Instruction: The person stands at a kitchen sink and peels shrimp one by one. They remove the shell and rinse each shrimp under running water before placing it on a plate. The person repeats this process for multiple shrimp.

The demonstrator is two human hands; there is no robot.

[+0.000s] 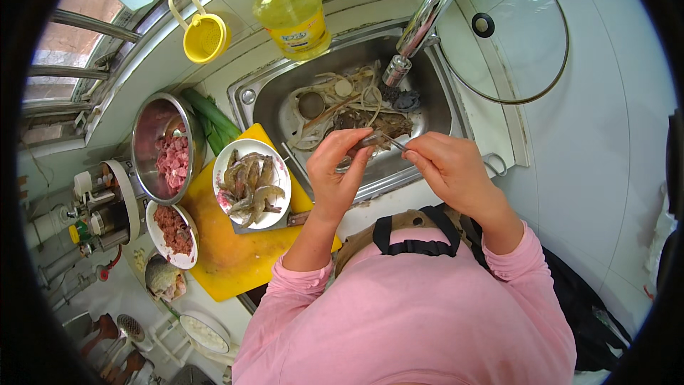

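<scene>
My left hand (342, 166) holds a raw shrimp (368, 141) between thumb and fingers over the near part of the steel sink (435, 112). Close on its right, my right hand (454, 168) pinches a thin metal tool (394, 143), its tip at the shrimp; the exact kind of tool cannot be told. Beneath the hands, peelings and scraps (368, 117) lie in the sink. Left of my left hand, a white plate (284, 182) of several raw shrimp (251, 182) rests over a knife on a yellow cutting board (230, 262); the knife's wooden handle (297, 218) sticks out.
A chrome faucet (427, 10) reaches over the sink, with a glass lid (513, 27) to its right and a yellow soap bottle (294, 21) behind. At left stand a steel bowl (140, 144) of raw meat, a dish of minced meat (173, 230), green stalks (214, 117) and a fish head (163, 275).
</scene>
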